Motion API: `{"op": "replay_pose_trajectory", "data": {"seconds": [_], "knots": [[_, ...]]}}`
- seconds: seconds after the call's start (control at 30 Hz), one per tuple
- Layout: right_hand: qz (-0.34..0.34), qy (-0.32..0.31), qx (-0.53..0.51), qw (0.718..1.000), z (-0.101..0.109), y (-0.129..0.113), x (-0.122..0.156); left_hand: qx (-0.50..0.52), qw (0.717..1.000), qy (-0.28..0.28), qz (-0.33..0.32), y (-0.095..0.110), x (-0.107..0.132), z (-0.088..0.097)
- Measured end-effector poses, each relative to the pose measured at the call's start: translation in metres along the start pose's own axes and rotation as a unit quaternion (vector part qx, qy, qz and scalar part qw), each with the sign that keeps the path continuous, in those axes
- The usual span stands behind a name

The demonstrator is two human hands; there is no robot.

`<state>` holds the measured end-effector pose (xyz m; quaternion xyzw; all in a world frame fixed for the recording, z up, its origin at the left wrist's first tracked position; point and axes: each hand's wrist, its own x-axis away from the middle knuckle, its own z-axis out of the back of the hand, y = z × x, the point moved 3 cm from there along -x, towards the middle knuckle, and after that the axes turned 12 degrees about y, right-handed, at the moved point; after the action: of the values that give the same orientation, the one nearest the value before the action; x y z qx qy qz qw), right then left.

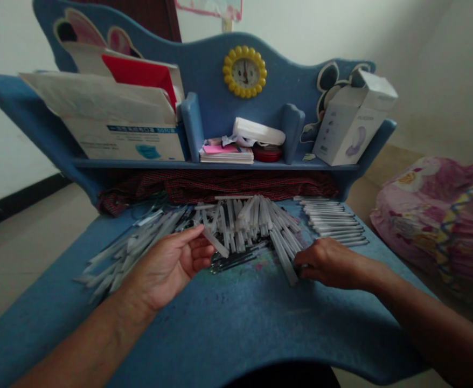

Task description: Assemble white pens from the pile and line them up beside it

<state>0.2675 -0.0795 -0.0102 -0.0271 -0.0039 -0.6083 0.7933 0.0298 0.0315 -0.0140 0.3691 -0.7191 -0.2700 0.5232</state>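
At the bench's [236, 323] ten o'clock, the left hand [179, 265] pinches a translucent strip [216, 242]; towards three, the right hand [327, 264] curls beside fanned strips [284, 253], its hold unclear. Picking up seems underway, calling for light fingertips.

The strip [217, 243] you held looked plastic, smooth, softly glossy. Your desk top [228, 318] looked painted, mostly matt. Checked cloth [220, 184] looked woven, dull; mask box [95, 129], smooth printed card.
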Motion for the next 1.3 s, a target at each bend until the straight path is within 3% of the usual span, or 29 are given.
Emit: {"op": "replay_pose_trajectory", "data": {"seconds": [0.33,0.43,0.53,0.67,0.87,1.07,1.3], "knots": [[0.019,-0.005,-0.030,0.999,-0.011,-0.002,-0.008,0.009,1.000,-0.017,-0.014,0.001,-0.001,0.002],[0.027,0.018,-0.098,0.995,-0.011,-0.002,-0.005,0.017,1.000,-0.015,-0.008,-0.001,-0.003,0.003],[0.029,0.082,-0.228,0.970,-0.002,-0.005,-0.004,0.031,0.999,-0.018,-0.001,-0.004,-0.004,0.005],[0.060,0.223,-0.355,0.906,0.019,-0.025,-0.009,0.044,0.999,-0.024,0.007,-0.007,-0.003,0.007],[0.126,0.375,-0.341,0.853,0.032,-0.068,-0.030,0.056,0.998,-0.032,0.005,-0.007,-0.003,0.008],[0.125,0.423,-0.304,0.844,0.018,-0.079,-0.047,0.070,0.997,-0.037,-0.008,-0.007,-0.004,0.009],[0.134,0.433,-0.289,0.843,0.016,-0.080,-0.046,0.071,0.997,-0.028,-0.034,-0.006,-0.001,0.010]]}}
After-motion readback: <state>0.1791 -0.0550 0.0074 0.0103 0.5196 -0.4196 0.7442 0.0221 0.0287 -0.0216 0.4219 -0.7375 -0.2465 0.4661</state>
